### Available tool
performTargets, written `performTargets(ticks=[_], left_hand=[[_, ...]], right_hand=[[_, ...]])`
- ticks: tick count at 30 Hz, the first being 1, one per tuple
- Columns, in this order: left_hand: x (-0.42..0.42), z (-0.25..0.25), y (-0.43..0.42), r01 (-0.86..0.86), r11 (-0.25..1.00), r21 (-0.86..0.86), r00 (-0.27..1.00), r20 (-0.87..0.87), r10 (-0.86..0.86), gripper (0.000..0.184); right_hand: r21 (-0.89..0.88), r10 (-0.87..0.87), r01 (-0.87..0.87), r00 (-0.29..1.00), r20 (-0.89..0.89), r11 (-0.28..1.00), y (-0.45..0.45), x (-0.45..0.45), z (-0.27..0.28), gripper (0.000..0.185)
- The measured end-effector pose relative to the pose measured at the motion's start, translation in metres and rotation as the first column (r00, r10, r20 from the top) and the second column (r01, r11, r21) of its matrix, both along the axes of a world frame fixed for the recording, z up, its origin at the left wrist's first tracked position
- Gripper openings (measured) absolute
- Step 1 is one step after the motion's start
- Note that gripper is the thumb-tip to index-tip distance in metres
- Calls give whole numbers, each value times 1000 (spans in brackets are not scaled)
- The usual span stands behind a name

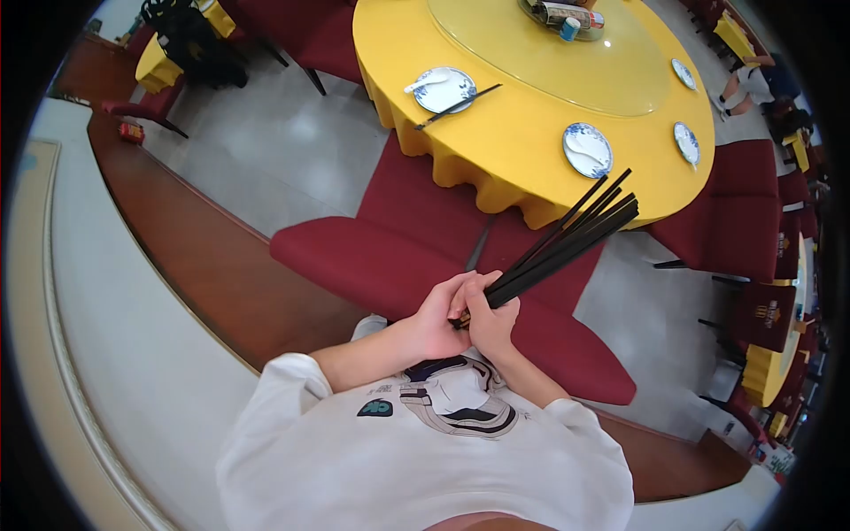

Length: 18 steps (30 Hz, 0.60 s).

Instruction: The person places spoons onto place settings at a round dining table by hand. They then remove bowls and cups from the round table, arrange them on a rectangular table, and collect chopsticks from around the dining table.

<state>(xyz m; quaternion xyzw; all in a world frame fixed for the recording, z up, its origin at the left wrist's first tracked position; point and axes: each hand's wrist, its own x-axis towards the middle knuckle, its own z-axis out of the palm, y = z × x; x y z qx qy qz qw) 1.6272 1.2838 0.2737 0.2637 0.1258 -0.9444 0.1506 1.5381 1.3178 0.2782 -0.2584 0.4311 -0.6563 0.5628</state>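
A bundle of black chopsticks is held in front of my chest, its long ends fanning up and to the right toward the table. My right hand is closed around the lower part of the bundle. Pressed against it, my left hand curls around the bottom ends, and the two hands touch. Some of the fingers and the lower tips are hidden. Beyond the bundle, a blue-patterned plate with a white spoon sits near the table edge. Farther left, another plate carries a white spoon, with dark chopsticks beside it.
A round table with a yellow cloth bears a glass turntable and more plates. Maroon chairs stand between me and the table, and others to the right. A person is in the far right background.
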Motion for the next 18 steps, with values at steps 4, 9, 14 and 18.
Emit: performTargets(ticks=[4, 9, 14, 18], left_hand=[[43, 19, -22, 15, 999, -48, 1000, -26, -16, 41], [120, 7, -81, 146, 971, -187, 981, 151, -119, 52], [247, -36, -165, 693, -69, -717, 685, 625, 375, 34], [310, -69, -182, 815, -266, -514, 568, 798, 200, 35]], right_hand=[[11, 80, -80, 994, -70, 997, -17, 36, -4, 13], [142, 2, -18, 993, 114, 990, -75, 99, -6, 11], [344, -263, 200, 953, 148, 918, -146, 165, -18, 24], [370, -282, 217, 950, 133, 904, -169, 191, -15, 29]])
